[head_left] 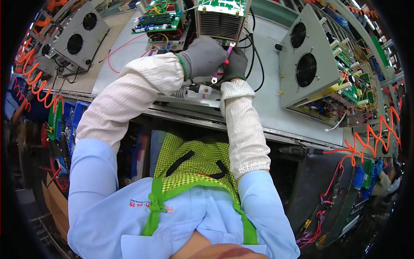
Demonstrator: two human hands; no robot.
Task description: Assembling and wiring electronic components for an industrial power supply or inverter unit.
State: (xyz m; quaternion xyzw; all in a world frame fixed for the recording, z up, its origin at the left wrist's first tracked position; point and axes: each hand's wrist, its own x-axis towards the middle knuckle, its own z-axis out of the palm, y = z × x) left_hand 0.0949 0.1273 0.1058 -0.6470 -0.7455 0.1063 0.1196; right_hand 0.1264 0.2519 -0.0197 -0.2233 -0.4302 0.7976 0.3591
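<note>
Both my hands, in grey gloves, work close together at the near side of an electronic unit with a finned metal heat sink (219, 26). My left hand (202, 58) is closed, its fingertips hidden behind the knuckles. My right hand (237, 64) is closed beside it, around a short cable with a pink sleeve and a ring terminal (230, 49) pointing up. A second ring terminal (214, 80) with a purple sleeve hangs below the hands. Just under it lies a white part with a round dial (202, 90). Where the fingertips meet the unit is hidden.
Green circuit boards (159, 19) with wires stand left of the heat sink. Grey housings with two fans stand at the right (297, 64) and far left (79, 36). Black cables (258, 56) loop right of my hands. A screwdriver-like tool (302, 150) lies at the table's front edge, by an orange coiled hose (366, 142).
</note>
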